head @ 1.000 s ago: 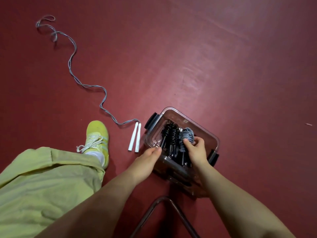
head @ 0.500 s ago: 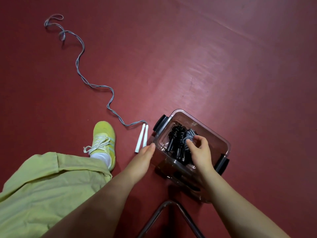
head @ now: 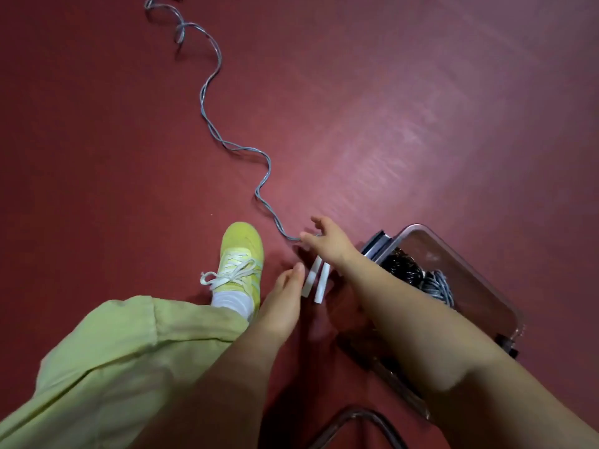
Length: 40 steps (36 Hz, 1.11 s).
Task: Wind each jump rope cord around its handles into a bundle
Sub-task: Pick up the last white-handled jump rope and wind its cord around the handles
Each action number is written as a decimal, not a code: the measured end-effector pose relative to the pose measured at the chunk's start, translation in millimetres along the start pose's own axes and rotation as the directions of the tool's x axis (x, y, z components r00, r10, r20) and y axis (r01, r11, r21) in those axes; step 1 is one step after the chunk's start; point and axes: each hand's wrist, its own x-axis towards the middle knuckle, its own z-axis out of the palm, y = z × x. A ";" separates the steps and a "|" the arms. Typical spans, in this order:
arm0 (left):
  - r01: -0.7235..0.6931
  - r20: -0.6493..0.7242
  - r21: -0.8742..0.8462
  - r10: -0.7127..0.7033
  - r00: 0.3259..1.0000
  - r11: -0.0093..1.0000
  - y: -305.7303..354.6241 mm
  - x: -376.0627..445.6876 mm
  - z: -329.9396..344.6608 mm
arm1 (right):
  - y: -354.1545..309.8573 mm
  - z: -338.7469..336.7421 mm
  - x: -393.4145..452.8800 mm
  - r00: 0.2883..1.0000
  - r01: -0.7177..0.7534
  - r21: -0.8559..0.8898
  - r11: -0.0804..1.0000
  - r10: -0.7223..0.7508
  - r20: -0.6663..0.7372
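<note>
While a lime-green trouser leg and a yellow-green sneaker fill the 8 o'clock side, the grey cord snakes over the red floor from 11 o'clock down to two white handles near centre. Beside them the left hand lies with fingers straight, holding nothing. Over their top ends the right hand reaches with fingers spread, empty. At 4 o'clock a clear bin holds a black bundle and a grey bundle.

A dark red, faintly textured floor fills the frame, with a pale sheen toward the right. A curved metal tube frame shows at bottom centre.
</note>
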 end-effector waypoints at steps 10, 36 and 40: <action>-0.033 0.002 -0.044 0.033 0.999 0.999 17.2 -9.2 -10.9 | 22.3 4.8 15.6 0.994 -0.087 -0.636 0.767 0.109 -0.004; -0.102 -0.100 -0.224 0.081 0.992 0.969 26.5 -19.6 -44.4 | -27.1 -6.7 -32.5 0.972 0.069 -0.228 0.971 -0.014 0.233; -0.263 -0.146 -0.262 0.232 0.962 0.929 57.7 -57.4 -58.3 | -103.6 -9.3 -87.9 0.923 0.217 -0.061 0.974 -0.184 0.338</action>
